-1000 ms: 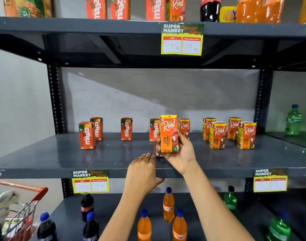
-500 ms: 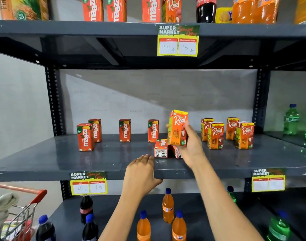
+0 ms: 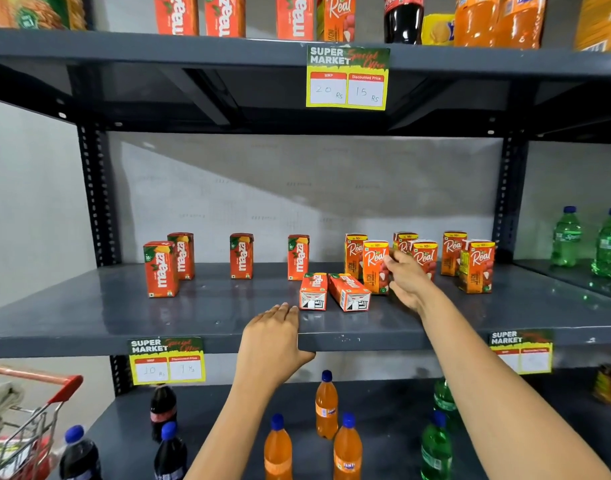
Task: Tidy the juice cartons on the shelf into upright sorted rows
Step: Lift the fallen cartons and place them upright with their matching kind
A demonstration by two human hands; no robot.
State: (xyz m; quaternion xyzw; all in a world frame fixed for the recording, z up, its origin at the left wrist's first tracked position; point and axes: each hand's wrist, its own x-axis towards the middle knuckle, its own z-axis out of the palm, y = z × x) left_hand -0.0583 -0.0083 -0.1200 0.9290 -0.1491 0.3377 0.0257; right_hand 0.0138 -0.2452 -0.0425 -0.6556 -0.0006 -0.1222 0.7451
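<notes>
On the grey middle shelf [image 3: 117,306], several red Maaza cartons [image 3: 160,268] stand upright at the left and centre. Two more Maaza cartons [image 3: 313,292] lie on their sides near the front, bottoms facing me. Several orange Real cartons [image 3: 477,266] stand grouped at the right. My right hand [image 3: 406,280] grips the right side of one upright Real carton [image 3: 374,266], which stands just behind the fallen pair. My left hand [image 3: 273,337] rests flat on the shelf's front edge, thumb hooked under the lip, holding no carton.
The top shelf carries large Maaza and Real cartons and soda bottles, with a price tag [image 3: 347,77] on its edge. Below are cola, orange and green bottles [image 3: 326,407]. Green bottles [image 3: 567,237] stand on the neighbouring shelf to the right. A red-handled shopping cart [image 3: 37,410] is at lower left.
My right hand carried the Real carton from in front of the fallen cartons up and to the right, then set it upright among the Real group. My left hand stayed on the shelf edge.
</notes>
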